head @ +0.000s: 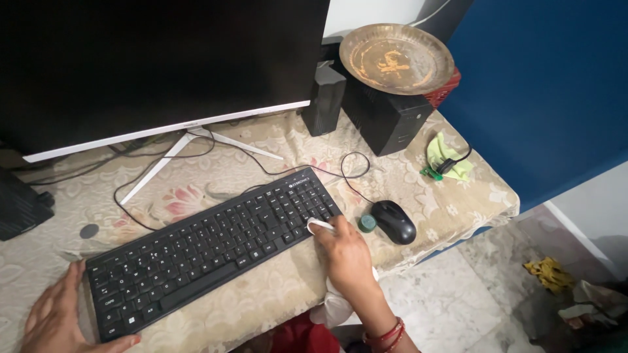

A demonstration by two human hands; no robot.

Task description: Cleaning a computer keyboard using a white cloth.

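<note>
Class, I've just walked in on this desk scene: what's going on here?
A person's right hand presses a white cloth against the right end of a black keyboard. The left hand rests flat at the keyboard's left edge. A black mouse and a small green cap lie just to the right, on the floral tablecloth.

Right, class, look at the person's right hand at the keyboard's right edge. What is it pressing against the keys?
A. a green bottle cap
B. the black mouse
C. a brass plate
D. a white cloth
D: the right hand holds a white cloth bunched against the right end of the black keyboard, with more cloth hanging below the wrist, while the mouse and green cap lie untouched beside it.
</note>
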